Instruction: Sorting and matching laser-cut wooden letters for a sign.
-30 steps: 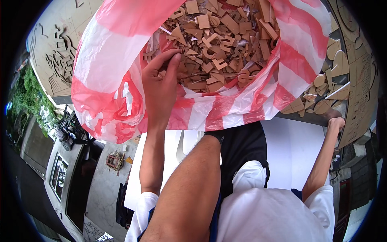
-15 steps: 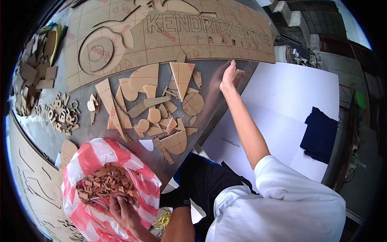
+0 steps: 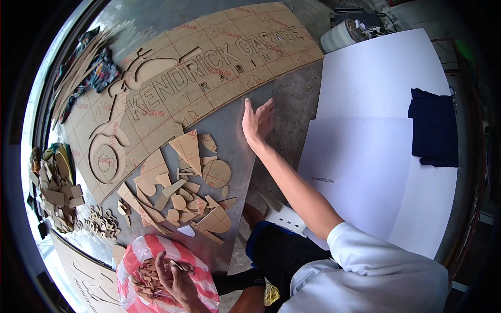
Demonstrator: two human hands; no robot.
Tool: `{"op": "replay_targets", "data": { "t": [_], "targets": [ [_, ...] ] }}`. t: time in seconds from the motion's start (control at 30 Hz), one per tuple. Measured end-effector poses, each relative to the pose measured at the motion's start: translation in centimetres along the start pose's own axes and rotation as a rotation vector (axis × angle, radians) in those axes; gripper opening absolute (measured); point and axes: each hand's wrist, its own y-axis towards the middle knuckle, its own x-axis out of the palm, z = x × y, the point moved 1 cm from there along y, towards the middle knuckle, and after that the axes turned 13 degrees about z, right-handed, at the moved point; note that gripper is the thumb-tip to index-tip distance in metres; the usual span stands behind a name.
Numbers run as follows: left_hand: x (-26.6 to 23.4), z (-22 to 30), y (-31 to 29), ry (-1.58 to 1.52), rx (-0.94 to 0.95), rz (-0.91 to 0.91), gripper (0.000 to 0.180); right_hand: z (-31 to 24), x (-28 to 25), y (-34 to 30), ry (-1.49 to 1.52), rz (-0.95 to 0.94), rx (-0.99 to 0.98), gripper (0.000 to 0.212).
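Note:
Over the mouth of a red-and-white striped plastic bag (image 3: 148, 244) is my left hand (image 3: 180, 279). Its fingers are closed around a small pale piece (image 3: 176, 264), too small to name exactly. Many small brown offcuts (image 3: 147, 279) fill the bag. My right hand (image 3: 258, 121) is stretched out over the metal table's edge, thumb and fingers apart, holding nothing. Just beyond it lies a large brown sheet (image 3: 219, 78) with cut-out letters and a motorcycle-like outline. Loose cut shapes, among them a round disc (image 3: 216, 173) and a wedge (image 3: 187, 148), lie between my hands.
A pile of brown rectangular scraps (image 3: 55, 193) and a heap of cut letters (image 3: 100, 224) sit on the left. Thin strips (image 3: 86, 68) lie at the far left. White sheets (image 3: 360, 167) cover the right side, with a dark blue cloth (image 3: 432, 128) on them.
My left hand has risen from the offcuts inside the bag, with a small pale piece in its fingers. My right hand has come away from the large sheet's edge. The view has shifted.

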Motion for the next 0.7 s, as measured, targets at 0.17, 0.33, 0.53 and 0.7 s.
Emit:
{"op": "replay_targets", "data": {
  "t": [0.17,0.33,0.53,0.7],
  "targets": [
    [-0.3,2.3,1.1,0.243,-0.010,-0.305,0.021,0.1,-0.5,0.7,0.098,-0.074,0.084,0.068],
    [6.3,7.6,2.8,0.581,-0.110,-0.430,0.007,-0.1,0.3,2.7,0.154,-0.111,0.564,0.060],
    [17.8,5.9,8.3,0.952,0.130,-0.863,0.011,-3.6,-0.7,3.2,-0.099,-0.111,0.655,0.052],
    [31.4,-1.9,14.6,0.733,0.508,-0.574,0.018,-2.7,1.3,3.8,-0.316,-0.060,0.557,0.046]
  ]
}}
